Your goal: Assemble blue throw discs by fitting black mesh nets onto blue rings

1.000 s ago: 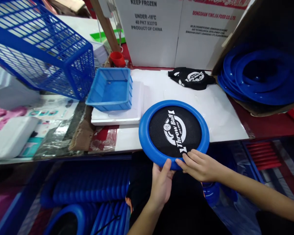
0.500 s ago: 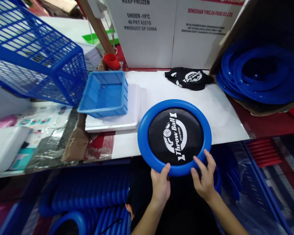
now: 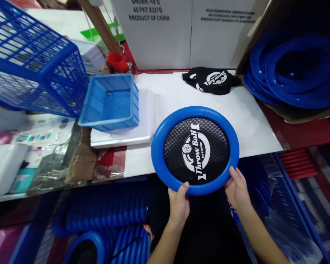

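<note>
A blue-rimmed throw-ball paddle (image 3: 196,148), its black mesh face printed "Throw Ball Fly & Catch", is held over the front part of the white work surface. My left hand (image 3: 179,203) grips its lower rim, thumb on top and fingers hidden beneath. At the lower right, my right hand (image 3: 238,189) also holds the rim, with part of its fingers out of sight under it. Behind the paddle lie black printed mesh pieces (image 3: 213,80) in a small pile. Blue plastic rings (image 3: 299,69) are stacked in an open carton at the right.
A light blue bin (image 3: 110,102) rests on a white foam slab (image 3: 121,139) to the left. Beyond it leans a blue basket (image 3: 44,62). White cartons (image 3: 159,40) stand at the back. Below the table edge, several blue-rimmed discs (image 3: 107,216) are stacked in rows.
My right hand has closed around the paddle's lower right rim, where its fingers were spread before. My left hand keeps its hold. The view has tilted slightly downward.
</note>
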Tool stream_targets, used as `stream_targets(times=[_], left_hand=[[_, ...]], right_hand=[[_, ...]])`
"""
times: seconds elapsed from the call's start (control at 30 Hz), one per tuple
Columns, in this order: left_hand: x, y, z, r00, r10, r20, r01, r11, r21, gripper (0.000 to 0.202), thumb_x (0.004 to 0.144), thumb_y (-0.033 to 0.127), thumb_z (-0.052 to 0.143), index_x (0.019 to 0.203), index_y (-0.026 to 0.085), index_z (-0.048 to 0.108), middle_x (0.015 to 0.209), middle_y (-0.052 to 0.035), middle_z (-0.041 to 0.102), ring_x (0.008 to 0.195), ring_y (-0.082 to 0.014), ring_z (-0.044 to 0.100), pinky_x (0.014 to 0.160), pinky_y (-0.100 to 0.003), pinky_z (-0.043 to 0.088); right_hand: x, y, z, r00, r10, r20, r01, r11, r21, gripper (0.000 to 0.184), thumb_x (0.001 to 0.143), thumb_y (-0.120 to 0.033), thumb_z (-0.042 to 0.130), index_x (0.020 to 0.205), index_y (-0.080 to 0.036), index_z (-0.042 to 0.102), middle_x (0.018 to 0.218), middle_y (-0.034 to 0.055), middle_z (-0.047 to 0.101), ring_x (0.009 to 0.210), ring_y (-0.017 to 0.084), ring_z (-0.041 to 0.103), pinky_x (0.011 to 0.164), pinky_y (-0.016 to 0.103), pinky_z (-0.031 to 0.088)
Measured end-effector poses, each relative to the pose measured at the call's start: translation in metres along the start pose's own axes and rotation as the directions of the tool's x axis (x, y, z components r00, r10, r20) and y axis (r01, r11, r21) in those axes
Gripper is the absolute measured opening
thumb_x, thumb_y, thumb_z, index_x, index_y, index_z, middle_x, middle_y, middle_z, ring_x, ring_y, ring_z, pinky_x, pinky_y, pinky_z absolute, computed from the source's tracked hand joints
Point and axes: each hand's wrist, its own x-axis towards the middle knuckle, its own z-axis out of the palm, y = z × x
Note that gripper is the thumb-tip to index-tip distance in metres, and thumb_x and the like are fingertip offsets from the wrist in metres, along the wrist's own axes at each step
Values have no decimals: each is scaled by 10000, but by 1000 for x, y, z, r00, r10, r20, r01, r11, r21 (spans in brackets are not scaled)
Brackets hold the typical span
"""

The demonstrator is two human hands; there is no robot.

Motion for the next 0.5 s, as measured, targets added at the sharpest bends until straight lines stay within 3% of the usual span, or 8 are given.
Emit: stream_targets(times=[0.17, 0.5], left_hand=[[2, 2, 0, 1000, 10, -14, -10, 1000, -8, 412, 539, 270, 927, 840, 203, 653, 763, 35, 689, 760, -147, 647, 775, -283, 546], [10, 2, -5, 999, 28, -35, -28, 1000, 1, 467, 517, 265, 916, 872, 219, 616, 788, 41, 674, 783, -167, 656, 811, -312, 536]], right_hand=[[2, 0, 2, 1000, 10, 0, -10, 1000, 4, 601, 680, -616, 965, 1078, -211, 767, 1100, 94, 828, 1132, 332, 768, 1010, 489, 637], [4, 4, 4, 997, -66, 30, 67, 997, -39, 598, 702, -590, 960, 1132, -227, 759, 1062, 62, 820, 1015, 288, 785, 931, 428, 652]])
